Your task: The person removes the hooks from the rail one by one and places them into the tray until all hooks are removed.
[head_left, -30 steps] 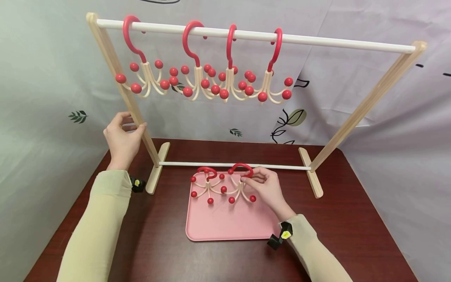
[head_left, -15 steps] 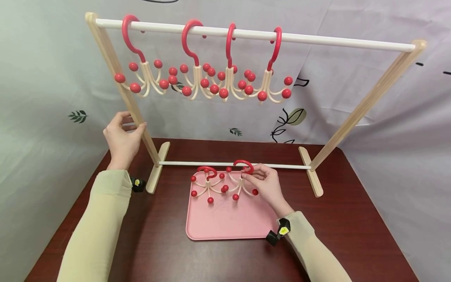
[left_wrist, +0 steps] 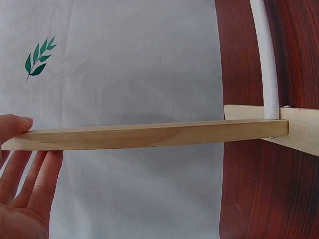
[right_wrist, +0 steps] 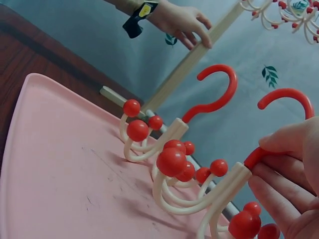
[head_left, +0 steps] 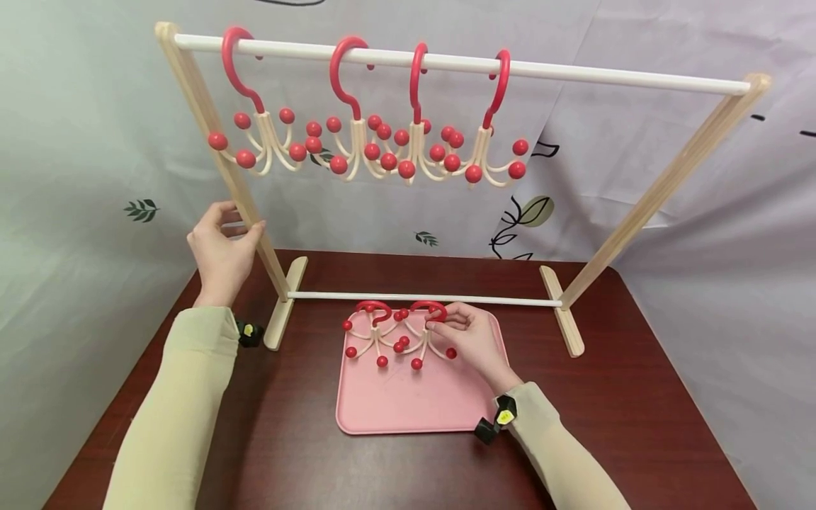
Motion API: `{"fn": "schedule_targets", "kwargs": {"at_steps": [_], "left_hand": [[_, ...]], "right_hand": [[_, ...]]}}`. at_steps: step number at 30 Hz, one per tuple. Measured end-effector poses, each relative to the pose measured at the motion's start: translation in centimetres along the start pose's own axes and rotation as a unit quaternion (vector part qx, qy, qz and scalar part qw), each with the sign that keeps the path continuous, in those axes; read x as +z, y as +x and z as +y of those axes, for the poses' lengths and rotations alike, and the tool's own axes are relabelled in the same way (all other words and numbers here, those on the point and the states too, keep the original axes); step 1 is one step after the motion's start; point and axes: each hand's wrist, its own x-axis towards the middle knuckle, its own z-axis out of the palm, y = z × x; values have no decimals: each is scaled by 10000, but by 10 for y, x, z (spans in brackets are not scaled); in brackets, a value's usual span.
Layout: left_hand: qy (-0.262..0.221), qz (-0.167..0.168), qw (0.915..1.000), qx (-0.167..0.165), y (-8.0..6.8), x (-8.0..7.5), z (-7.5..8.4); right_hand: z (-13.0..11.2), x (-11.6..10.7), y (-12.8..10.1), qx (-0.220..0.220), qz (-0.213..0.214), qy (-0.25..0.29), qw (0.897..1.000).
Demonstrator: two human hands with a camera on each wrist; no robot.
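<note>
My left hand (head_left: 222, 262) holds the left wooden post (left_wrist: 149, 135) of a rack, thumb on one side and fingers on the other. Between thumb and fingers, my right hand (head_left: 474, 343) pinches the red hook of a multi-arm hanger (right_wrist: 219, 191) near its base. This hanger has pale curved arms tipped with red balls and is upright over the pink tray (head_left: 408, 418). Close on its left stands a second such hanger (head_left: 375, 336) on the tray; their balls overlap in view, and I cannot tell whether they touch.
Several matching hangers (head_left: 417, 134) hang from the rack's white top bar (head_left: 605, 75), towards its left. A lower white rod (head_left: 408, 297) runs just behind the tray. Wooden feet (head_left: 561, 312) stand on the dark red table (head_left: 631, 425). A patterned cloth backs everything.
My right hand rose a little with its hanger, then came down and left, bringing it closer to the second hanger. My left hand stays on the post.
</note>
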Motion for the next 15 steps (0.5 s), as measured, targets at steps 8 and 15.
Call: {"fn": "schedule_targets", "kwargs": {"at_steps": [8,15], "left_hand": [[-26,28,10000,23,0,0,-1],[-22,40,10000,29,0,0,-1]], "right_hand": [[4,7,-1,54,-44,301,9995],[8,7,-2,154,-261,516,9982]]}}
